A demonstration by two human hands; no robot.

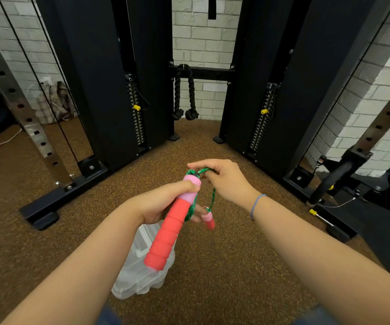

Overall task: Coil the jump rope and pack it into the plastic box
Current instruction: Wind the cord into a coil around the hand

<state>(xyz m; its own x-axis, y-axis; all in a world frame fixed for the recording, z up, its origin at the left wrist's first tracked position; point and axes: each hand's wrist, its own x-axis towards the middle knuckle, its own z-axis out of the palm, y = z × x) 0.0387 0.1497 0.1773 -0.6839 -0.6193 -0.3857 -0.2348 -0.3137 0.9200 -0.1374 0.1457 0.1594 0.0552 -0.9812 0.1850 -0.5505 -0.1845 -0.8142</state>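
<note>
A: Where is the jump rope right now?

B: In the air in front of you, above the brown floor (pixel 212 266). Your left hand (pixel 165 202) is closed around the near handle (pixel 169 227) at its pink upper end, with loops of green cord (pixel 212 195) gathered against it. Your right hand (pixel 224 181) pinches the cord just beside the handle's tip. The second handle (pixel 209 220) dangles below, between your hands.

A: How will it behave?

B: Likely light. The foam handles look stiff but squashy and easy to hold. The cord looks limp and braided, so the loops may spring loose or slide if you relax.

A: Where should I hold it?

B: Keep the bundle clamped where cord meets handle, and guide the slack with your fingertips.

A: And the plastic box (pixel 142 273)?

B: On the floor, directly beneath the near handle, clear and probably light enough to skid.
</note>
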